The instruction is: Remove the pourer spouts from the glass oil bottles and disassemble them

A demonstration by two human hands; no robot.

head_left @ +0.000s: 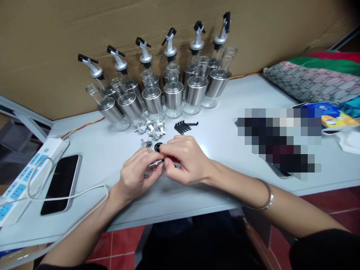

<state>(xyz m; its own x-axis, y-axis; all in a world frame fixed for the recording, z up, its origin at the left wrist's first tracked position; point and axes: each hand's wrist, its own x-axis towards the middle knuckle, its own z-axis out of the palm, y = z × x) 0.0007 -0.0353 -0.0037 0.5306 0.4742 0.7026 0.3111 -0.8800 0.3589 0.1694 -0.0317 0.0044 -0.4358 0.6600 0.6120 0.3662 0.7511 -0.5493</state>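
Observation:
My left hand (139, 172) is closed around a small silver pour spout (154, 164) just above the white table (225, 123). My right hand (182, 159) pinches a small part at the spout's tip; what that part is stays hidden by the fingers. A black round cap (157, 146) lies right behind my fingers. Several loose silver spouts (150, 128) lie a little farther back, and a pile of small black clips (183, 126) sits to their right.
Two rows of glass and steel dispenser bottles (174, 95) stand at the back against brown cardboard, the rear ones fitted with spouts. A phone (60, 183) on a white cable and a power strip (30, 168) lie at the left. A patterned cushion (312, 80) and blue packet (332, 116) are at the right.

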